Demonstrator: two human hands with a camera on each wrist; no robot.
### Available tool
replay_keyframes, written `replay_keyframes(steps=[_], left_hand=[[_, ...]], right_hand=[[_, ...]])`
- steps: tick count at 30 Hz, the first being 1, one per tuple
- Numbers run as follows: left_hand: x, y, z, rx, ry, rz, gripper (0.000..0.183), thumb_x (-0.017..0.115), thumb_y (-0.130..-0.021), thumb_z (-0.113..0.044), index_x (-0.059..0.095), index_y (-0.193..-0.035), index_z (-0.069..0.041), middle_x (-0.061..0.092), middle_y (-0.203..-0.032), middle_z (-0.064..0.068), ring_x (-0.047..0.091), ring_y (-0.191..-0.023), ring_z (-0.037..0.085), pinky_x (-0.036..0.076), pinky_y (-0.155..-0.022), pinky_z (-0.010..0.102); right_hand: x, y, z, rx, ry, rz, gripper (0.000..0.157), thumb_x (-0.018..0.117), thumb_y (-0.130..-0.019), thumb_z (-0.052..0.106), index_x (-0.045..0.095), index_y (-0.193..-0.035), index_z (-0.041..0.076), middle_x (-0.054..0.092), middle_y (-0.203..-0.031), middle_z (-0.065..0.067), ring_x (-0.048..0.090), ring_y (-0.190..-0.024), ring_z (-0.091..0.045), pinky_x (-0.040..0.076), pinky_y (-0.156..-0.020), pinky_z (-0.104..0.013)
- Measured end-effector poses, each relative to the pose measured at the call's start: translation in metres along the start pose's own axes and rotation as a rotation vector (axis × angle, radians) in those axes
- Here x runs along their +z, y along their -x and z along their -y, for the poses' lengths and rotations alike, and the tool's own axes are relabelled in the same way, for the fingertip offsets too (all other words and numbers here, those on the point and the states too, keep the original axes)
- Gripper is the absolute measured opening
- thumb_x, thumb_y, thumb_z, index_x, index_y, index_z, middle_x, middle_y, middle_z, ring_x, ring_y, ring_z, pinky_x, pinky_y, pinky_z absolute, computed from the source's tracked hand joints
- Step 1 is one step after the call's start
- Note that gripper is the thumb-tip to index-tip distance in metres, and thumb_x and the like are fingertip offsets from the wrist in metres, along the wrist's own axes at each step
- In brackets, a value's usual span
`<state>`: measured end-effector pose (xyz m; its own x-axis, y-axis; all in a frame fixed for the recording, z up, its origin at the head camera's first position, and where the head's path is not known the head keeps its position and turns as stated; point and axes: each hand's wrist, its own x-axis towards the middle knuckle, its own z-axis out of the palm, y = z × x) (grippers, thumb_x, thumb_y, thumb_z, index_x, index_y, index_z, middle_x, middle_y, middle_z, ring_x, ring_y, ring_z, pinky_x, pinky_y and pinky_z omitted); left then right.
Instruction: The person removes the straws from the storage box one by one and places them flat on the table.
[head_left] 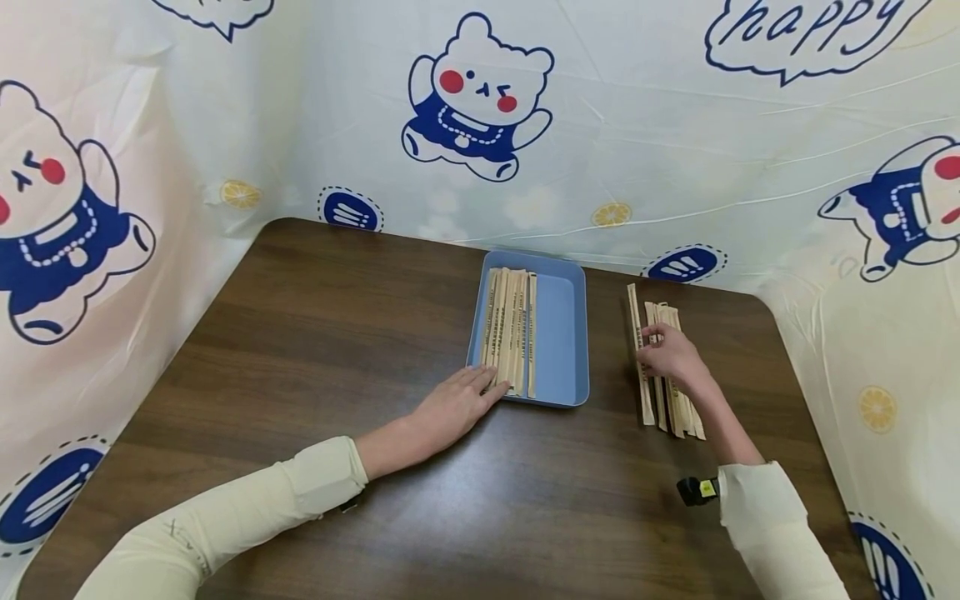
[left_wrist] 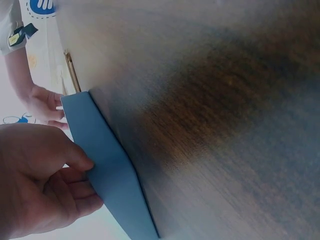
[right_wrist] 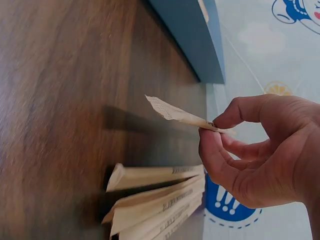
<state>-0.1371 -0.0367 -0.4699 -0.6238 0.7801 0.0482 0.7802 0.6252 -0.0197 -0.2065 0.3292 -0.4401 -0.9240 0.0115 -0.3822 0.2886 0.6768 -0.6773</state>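
Note:
In the head view, my right hand point(head_left: 675, 358) pinches one paper-wrapped pair of chopsticks point(head_left: 647, 400) between thumb and fingertips. The right wrist view shows this wrapper point(right_wrist: 175, 112) raised off the table, its near end jutting from my fingertips. Beside it lies a small pile of similar wrapped chopsticks point(head_left: 686, 417). My left hand point(head_left: 450, 408) rests at the near left corner of a blue tray point(head_left: 562, 333), fingertips over the rim by the wrapped chopsticks point(head_left: 510, 325) lying lengthwise in the tray's left part. In the left wrist view, the left thumb touches the tray's wall point(left_wrist: 110, 165).
The brown wooden table point(head_left: 337, 317) has rounded far corners. Behind and beside it hangs a pale curtain point(head_left: 637, 125) printed with cartoon bears. A small black device point(head_left: 697, 491) sits at the right sleeve cuff.

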Motion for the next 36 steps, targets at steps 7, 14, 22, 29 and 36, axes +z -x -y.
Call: replay_keyframes(steps=[7, 14, 22, 29, 36], left_hand=[[0.001, 0.001, 0.000, 0.002, -0.003, -0.016, 0.047, 0.058, -0.099, 0.002, 0.052, -0.145, -0.005, 0.052, -0.142, 0.023, 0.048, -0.134, 0.033, 0.039, -0.111, 0.043], [0.000, 0.001, 0.000, 0.002, -0.001, -0.015, 0.048, 0.059, -0.098, 0.002, 0.052, -0.145, -0.005, 0.051, -0.142, 0.023, 0.048, -0.134, 0.033, 0.038, -0.112, 0.042], [0.000, 0.000, 0.000, 0.008, -0.009, -0.030, 0.047, 0.060, -0.098, 0.003, 0.053, -0.144, -0.005, 0.052, -0.141, 0.023, 0.049, -0.133, 0.033, 0.040, -0.111, 0.043], [0.002, 0.001, 0.001, 0.023, -0.030, -0.072, 0.045, 0.061, -0.096, 0.003, 0.056, -0.140, -0.004, 0.055, -0.138, 0.022, 0.051, -0.130, 0.033, 0.041, -0.110, 0.042], [0.003, 0.001, 0.000, 0.022, -0.024, -0.075, 0.045, 0.061, -0.096, 0.003, 0.056, -0.140, -0.004, 0.056, -0.137, 0.022, 0.052, -0.130, 0.033, 0.041, -0.110, 0.041]], right_hand=[[-0.001, -0.001, -0.012, 0.035, 0.021, -0.025, 0.051, 0.055, -0.091, 0.003, 0.041, -0.138, -0.009, 0.060, -0.107, -0.024, 0.066, -0.071, -0.018, 0.060, -0.069, -0.035], [-0.003, -0.001, -0.021, 0.042, 0.088, -0.061, 0.051, 0.057, -0.088, 0.003, 0.044, -0.136, -0.010, 0.066, -0.111, -0.029, 0.069, -0.066, -0.018, 0.060, -0.065, -0.033], [-0.005, -0.002, -0.027, 0.072, 0.108, -0.051, 0.048, 0.059, -0.091, 0.005, 0.045, -0.134, -0.012, 0.065, -0.111, -0.029, 0.069, -0.068, -0.016, 0.060, -0.064, -0.031], [-0.005, -0.002, -0.027, 0.055, 0.174, -0.043, 0.048, 0.058, -0.093, 0.007, 0.046, -0.136, -0.011, 0.065, -0.108, -0.027, 0.068, -0.068, -0.018, 0.059, -0.063, -0.034], [-0.005, -0.002, -0.028, 0.053, 0.209, -0.043, 0.047, 0.058, -0.092, 0.006, 0.048, -0.135, -0.011, 0.066, -0.102, -0.024, 0.068, -0.066, -0.017, 0.059, -0.062, -0.033]])
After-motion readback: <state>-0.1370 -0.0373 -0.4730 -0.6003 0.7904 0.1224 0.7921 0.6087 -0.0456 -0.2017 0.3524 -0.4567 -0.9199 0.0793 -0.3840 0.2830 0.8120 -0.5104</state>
